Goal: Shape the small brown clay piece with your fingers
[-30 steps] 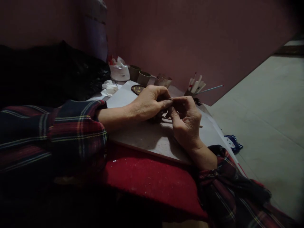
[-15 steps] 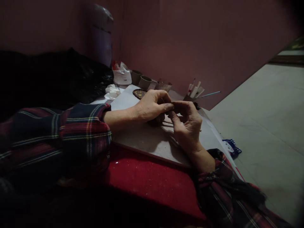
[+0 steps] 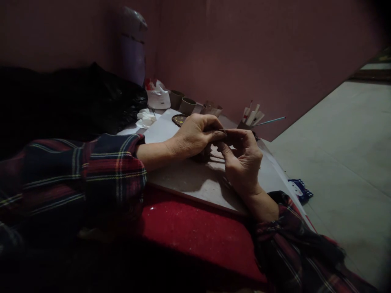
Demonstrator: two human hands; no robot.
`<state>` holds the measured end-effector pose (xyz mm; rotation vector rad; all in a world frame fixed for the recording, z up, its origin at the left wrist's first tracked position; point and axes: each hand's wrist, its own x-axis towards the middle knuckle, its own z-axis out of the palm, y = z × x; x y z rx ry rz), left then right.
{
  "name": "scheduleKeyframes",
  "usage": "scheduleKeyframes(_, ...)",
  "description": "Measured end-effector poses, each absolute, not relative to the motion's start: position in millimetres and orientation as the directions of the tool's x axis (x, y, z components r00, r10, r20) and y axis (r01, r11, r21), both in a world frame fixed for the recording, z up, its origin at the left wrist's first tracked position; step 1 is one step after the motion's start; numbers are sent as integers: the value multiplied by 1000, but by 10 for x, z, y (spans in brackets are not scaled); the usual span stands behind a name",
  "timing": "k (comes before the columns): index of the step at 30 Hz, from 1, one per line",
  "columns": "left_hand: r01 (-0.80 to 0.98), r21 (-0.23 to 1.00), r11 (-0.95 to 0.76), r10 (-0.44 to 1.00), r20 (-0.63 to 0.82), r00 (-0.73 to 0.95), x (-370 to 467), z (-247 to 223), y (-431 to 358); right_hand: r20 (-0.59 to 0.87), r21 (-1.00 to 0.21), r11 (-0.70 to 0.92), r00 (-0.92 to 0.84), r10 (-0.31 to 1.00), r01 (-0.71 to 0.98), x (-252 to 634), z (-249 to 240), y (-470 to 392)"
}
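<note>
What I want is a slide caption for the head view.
Left hand and right hand close together over a pale board, with round containers standing behind.

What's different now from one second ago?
The view tipped up a little, so things like the white sticks sit lower in the picture, but they stayed in place. The left hand and right hand barely moved; they stay close together over the white board. I can't see anything picked up or let go; what's between them is too dark to tell.
</note>
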<state>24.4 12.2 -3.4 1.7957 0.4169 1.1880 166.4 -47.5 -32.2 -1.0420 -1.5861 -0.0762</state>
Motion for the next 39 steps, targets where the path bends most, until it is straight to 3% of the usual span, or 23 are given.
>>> scheduleKeyframes(14,-7,731,-683,671,630,391,244,-54,152,818,-454,620,25,574,640,1685,-342,-480)
scheduleKeyframes(20,-16,705,-709,639,652,408,234,-71,176,818,-479,631,49,573,611,1707,-372,-438)
scheduleKeyframes(31,-41,682,-730,591,661,462,229,-84,147,875,-275,575,-47,482,771,1685,-327,-486)
scheduleKeyframes(39,47,645,-762,602,680,418,241,-96,199,848,-316,571,-43,528,758,1692,-333,-450)
